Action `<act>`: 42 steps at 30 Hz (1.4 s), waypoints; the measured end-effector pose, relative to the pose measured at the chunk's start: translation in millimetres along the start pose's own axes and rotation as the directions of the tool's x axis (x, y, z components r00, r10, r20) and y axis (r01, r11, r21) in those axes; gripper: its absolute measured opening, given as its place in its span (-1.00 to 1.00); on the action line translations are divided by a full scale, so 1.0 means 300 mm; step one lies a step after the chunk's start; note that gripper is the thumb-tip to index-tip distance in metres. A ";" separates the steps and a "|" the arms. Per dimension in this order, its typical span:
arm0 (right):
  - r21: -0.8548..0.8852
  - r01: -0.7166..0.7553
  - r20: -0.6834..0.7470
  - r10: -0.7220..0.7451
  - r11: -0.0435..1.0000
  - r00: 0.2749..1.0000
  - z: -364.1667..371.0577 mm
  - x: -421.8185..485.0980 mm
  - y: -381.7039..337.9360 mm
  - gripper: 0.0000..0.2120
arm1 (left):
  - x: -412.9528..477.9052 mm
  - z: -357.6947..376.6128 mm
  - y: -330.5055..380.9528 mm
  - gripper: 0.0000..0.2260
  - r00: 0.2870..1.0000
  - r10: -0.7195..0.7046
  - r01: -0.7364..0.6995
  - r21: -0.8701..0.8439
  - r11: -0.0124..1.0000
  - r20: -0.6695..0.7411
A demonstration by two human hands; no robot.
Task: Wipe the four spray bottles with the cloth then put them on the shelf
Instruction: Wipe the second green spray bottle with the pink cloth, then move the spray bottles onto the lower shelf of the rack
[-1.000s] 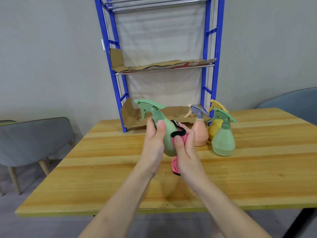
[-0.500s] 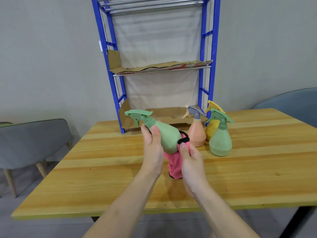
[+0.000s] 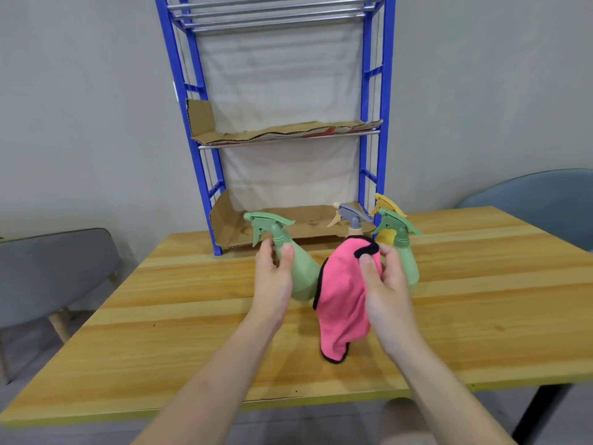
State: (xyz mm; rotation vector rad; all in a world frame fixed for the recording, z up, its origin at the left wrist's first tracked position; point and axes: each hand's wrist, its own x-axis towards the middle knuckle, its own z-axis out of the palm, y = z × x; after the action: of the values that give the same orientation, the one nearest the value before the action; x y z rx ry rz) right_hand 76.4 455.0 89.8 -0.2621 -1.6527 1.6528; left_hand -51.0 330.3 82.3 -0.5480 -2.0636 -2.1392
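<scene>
My left hand [image 3: 275, 277] grips a pale green spray bottle [image 3: 300, 274] by its neck, tilted with the nozzle pointing left, above the wooden table [image 3: 160, 316]. My right hand [image 3: 383, 284] holds a pink cloth with black trim [image 3: 343, 303] against the bottle's right side; the cloth hangs down to the tabletop. Behind the cloth stand three more bottles: a peach one with a grey trigger [image 3: 353, 220], mostly hidden, a yellow one [image 3: 386, 203] and a second green one [image 3: 406, 252]. The blue shelf rack [image 3: 373, 123] stands at the table's back edge.
Cardboard sheets line the rack's lower level [image 3: 288, 226] and middle level [image 3: 282, 134]. A grey chair [image 3: 48, 271] stands left of the table, a blue-grey chair [image 3: 539, 200] at the right. The wall is close behind the rack.
The green bottle tipped further, its nozzle swinging left and down. My right hand slid the cloth from the bottle's body out to its right side, and the cloth now hangs spread open.
</scene>
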 end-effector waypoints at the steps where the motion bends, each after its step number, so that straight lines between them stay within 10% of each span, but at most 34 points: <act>1: -0.011 0.020 -0.016 -0.020 1.000 1.000 -0.021 0.015 -0.008 -0.84 | -0.003 0.015 -0.001 -0.57 1.000 0.001 -0.001 0.009 1.000 0.021; 23: 0.003 0.023 -0.149 -0.022 1.000 0.989 -0.276 0.067 0.006 -0.83 | 0.027 0.384 -0.135 -0.57 0.960 -0.016 -0.087 0.354 0.931 0.278; 42: 0.232 -0.042 0.316 -0.035 0.972 0.948 0.437 0.029 -0.143 -0.85 | 0.005 -0.374 0.213 -0.80 0.991 0.033 -0.030 -0.024 0.999 0.127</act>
State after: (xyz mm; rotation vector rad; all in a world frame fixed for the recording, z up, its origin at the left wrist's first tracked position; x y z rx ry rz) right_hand 3.3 354.8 150.4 0.1292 -1.6601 1.9541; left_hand -50.7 216.1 142.3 -0.7328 -2.0820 -2.1644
